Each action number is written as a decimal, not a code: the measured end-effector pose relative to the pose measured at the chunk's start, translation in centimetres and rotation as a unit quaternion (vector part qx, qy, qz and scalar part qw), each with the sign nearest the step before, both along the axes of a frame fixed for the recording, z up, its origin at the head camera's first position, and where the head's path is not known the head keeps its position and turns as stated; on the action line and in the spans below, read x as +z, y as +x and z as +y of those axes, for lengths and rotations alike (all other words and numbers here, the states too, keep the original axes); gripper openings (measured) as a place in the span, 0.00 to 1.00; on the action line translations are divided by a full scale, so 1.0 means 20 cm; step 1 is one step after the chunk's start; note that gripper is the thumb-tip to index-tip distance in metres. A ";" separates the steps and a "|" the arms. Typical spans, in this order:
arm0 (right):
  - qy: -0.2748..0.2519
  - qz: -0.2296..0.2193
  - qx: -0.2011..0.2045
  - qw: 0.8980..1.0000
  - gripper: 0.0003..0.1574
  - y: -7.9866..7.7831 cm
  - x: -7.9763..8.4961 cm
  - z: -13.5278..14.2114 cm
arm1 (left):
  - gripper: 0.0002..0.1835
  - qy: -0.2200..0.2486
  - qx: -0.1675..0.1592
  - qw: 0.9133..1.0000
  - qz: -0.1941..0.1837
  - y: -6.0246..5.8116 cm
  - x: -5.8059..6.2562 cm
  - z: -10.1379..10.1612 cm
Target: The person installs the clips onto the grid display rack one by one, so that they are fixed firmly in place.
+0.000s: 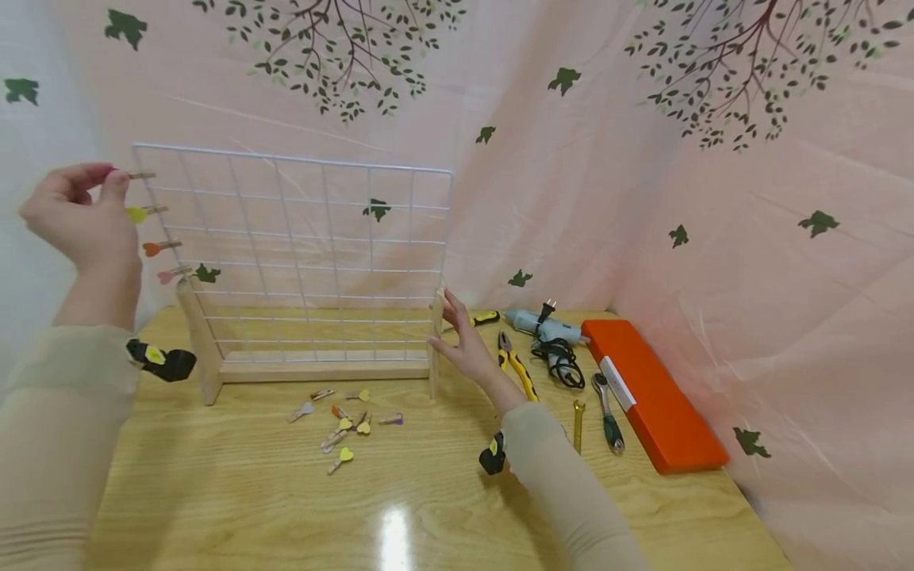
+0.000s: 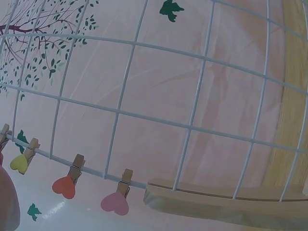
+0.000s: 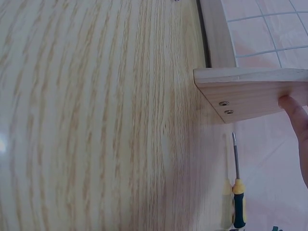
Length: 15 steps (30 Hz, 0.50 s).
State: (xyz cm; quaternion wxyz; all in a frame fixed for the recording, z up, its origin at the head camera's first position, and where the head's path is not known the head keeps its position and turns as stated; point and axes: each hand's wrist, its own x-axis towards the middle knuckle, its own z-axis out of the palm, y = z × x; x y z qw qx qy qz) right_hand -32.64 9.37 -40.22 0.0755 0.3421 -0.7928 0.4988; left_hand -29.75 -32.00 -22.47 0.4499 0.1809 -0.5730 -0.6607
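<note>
A white wire grid stands upright in a wooden stand. At its upper left corner my left hand pinches a small clothespin with a reddish head, which meets the edge wire. Below it, clipped along the same edge, are clothespins with a yellow heart, an orange heart and a pink heart. My right hand holds the stand's right post, one fingertip against its outer face; the other fingers are partly hidden. Several loose heart clothespins lie before the stand.
On the table's right lie a screwdriver, yellow-black pliers, a glue gun with its coiled cord, a brass-coloured wrench, a ratchet and an orange case. A leaf-patterned curtain hangs behind.
</note>
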 end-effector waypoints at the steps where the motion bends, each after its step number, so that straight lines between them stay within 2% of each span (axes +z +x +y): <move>1: 0.000 0.000 0.000 1.000 0.49 0.00 0.00 0.00 | 0.15 -0.002 -0.002 1.000 0.000 0.00 0.00 0.00; 6: -0.004 -0.001 0.000 1.000 0.49 0.00 0.01 0.00 | 0.17 -0.038 0.013 0.999 -0.021 0.02 -0.01 0.01; 9: 0.000 0.001 -0.003 1.000 0.49 0.00 0.00 -0.01 | 0.18 -0.086 0.028 0.995 -0.044 0.05 -0.01 0.04; 11: 0.002 0.002 -0.004 1.000 0.49 0.00 0.00 0.00 | 0.19 -0.126 0.042 0.990 -0.051 0.07 -0.02 0.05; 13: 0.001 0.001 -0.003 1.000 0.49 0.00 0.00 0.00 | 0.19 -0.185 0.061 0.979 -0.056 0.10 -0.03 0.08; 15: 0.000 0.000 -0.001 1.000 0.50 0.00 0.00 0.00 | 0.18 -0.234 0.066 0.969 -0.043 0.12 -0.06 0.11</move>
